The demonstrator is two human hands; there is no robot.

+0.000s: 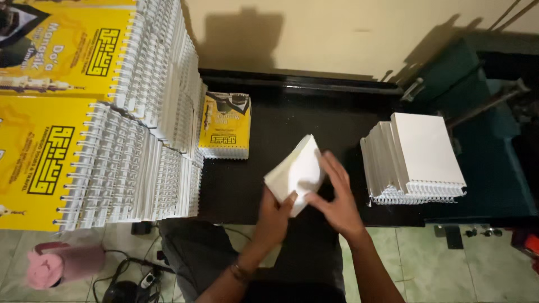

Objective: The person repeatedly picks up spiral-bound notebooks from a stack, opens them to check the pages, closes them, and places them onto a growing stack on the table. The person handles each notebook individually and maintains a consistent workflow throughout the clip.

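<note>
Both my hands hold a small white booklet [296, 171] tilted above the black table [281, 129]. My left hand [274, 216] grips its lower edge from beneath, thumb on top. Over its right side lies my right hand [337, 196], fingers spread flat. A yellow-covered spiral booklet [225, 126] lies on the table to the left of my hands. To the right stands a leaning stack of white spiral-bound booklets [412, 160], coils facing me.
Two tall piles of yellow-covered spiral booklets [101, 112] fill the left side. A dark teal machine [488, 134] stands at the right. On the tiled floor below sit a pink cloth-like thing [62, 264] and black cables [135, 275].
</note>
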